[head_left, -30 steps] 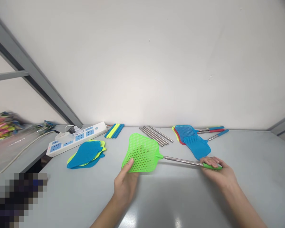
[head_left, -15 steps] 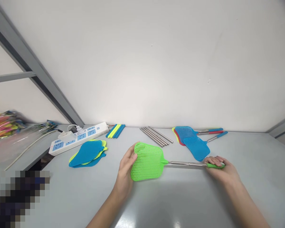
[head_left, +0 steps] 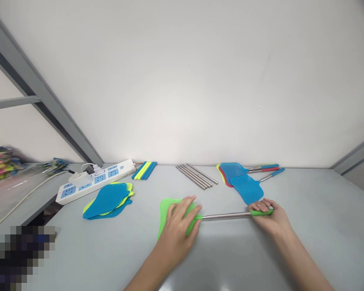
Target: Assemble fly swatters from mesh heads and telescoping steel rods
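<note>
The right hand point(head_left: 273, 220) has its fingers clamped round the handle of a green swatter point(head_left: 226, 216), set crosswise over the middle of the bench point(head_left: 230, 258). The left hand point(head_left: 177, 228) rests on the swatter's head, its fingers spread apart. Broad bench surface gives room toward the near side and rightward. Metal rods point(head_left: 195, 176) lie near the wall point(head_left: 188, 101); a power strip point(head_left: 92, 184) reaches the left edge, swatter heads point(head_left: 109, 200) just beside it.

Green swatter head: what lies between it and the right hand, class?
In the head view, a metal shaft runs from the green swatter head to the green grip in the right hand.
</note>
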{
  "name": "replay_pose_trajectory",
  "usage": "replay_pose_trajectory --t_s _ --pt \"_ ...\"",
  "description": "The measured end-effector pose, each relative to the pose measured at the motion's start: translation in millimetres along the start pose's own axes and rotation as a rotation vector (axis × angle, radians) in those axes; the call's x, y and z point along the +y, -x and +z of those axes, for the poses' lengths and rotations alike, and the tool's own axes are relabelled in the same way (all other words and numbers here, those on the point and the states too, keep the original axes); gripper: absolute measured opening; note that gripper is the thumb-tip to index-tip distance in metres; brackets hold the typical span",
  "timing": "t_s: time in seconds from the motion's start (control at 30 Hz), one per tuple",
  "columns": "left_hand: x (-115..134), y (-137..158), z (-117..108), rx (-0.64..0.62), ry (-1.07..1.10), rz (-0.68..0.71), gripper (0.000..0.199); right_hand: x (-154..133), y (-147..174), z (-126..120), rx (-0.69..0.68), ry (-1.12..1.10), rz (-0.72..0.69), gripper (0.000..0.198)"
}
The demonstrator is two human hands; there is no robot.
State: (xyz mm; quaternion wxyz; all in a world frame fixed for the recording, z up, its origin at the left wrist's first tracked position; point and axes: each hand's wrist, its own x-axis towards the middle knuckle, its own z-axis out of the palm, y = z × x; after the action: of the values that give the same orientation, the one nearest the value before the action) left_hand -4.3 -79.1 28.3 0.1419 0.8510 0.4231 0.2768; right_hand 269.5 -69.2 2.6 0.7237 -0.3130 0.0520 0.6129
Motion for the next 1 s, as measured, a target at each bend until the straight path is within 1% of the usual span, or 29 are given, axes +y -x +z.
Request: replay_pose_trajectory --t_s 0.07,0.13,0.23,0.33,0.43,0.6,0.73,0.83,1.0 --pt "-3.6 1.8 3.9 -0.057 -0.038 -0.035 0.036 2.5 1.0 0.9 -0.037 0.042 0.012 0.031" --pt "-8.5 3.0 5.7 -0.085 -0.065 -0.073 0.037 2.5 2.2 2.4 -0.037 0.045 0.023 0.031" --pt "-14.1 3.0 5.1 -0.089 -0.089 -0.116 0.037 -0.3 4.0 5.4 0.018 0.004 0.038 0.030" --pt "-16.2 1.7 2.5 -0.072 -0.092 -0.124 0.036 -4.1 3.6 6.2 0.060 -0.042 0.043 0.029" --pt "-15.5 0.0 0.0 -0.064 -0.072 -0.101 0.035 -6.7 1.4 3.8 0.063 -0.049 0.039 0.029" --pt "-8.9 -1.3 -1.3 -0.122 -0.028 -0.037 0.029 -5.8 1.4 2.9 -0.016 0.022 0.022 0.031" --pt "-0.7 -0.7 -0.5 -0.186 -0.045 -0.004 0.016 -1.0 4.8 7.6 0.041 0.018 0.076 0.031" --pt "4.6 0.2 -0.2 -0.248 -0.060 0.017 0.019 1.9 5.3 8.2 0.008 0.049 0.104 0.032" --pt "11.5 2.4 -0.5 -0.321 -0.031 0.069 0.025 4.0 7.0 8.6 -0.034 0.072 0.094 0.033"
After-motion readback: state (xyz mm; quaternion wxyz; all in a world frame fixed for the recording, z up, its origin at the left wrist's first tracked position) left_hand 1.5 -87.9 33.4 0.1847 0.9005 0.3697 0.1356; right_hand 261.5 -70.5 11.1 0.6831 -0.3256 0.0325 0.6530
